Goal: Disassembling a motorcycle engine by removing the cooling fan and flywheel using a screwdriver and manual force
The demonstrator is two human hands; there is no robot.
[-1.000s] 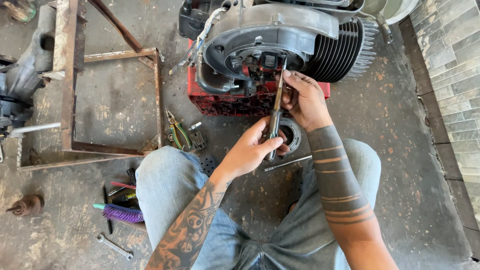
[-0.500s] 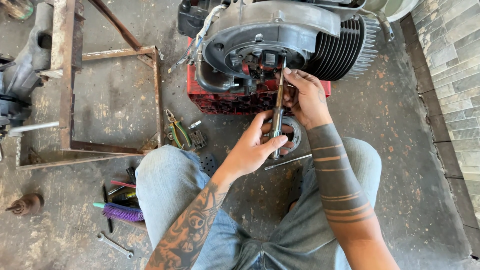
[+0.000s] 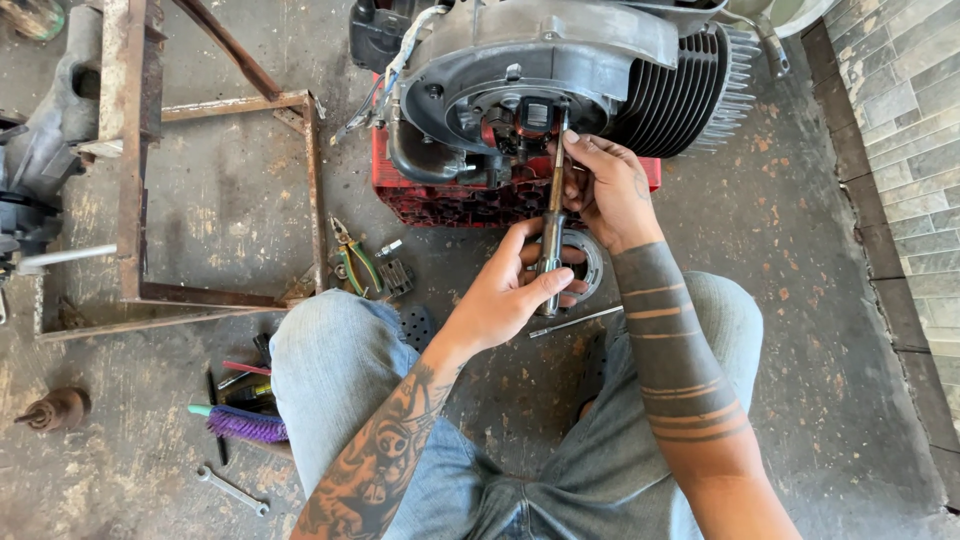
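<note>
I sit on a concrete floor facing a grey engine [image 3: 560,60] with cooling fins, which rests on a red crate [image 3: 400,185]. My left hand [image 3: 515,290] grips the handle of a long screwdriver [image 3: 553,225] that points up into the engine's open round housing. My right hand [image 3: 600,185] pinches the shaft near its tip, right at the red and black parts inside the housing. A round metal ring part [image 3: 590,262] lies on the floor just behind my left hand.
A rusty metal frame [image 3: 135,150] stands at the left. Pliers [image 3: 352,255] and small bits lie beside it. A thin rod [image 3: 575,322] lies between my knees. A purple brush [image 3: 245,425], a spanner [image 3: 232,490] and other tools lie near my left leg. A tiled wall [image 3: 900,150] runs along the right.
Both hands have stayed on the screwdriver at the engine housing, with only a slight shift of the tool and the view.
</note>
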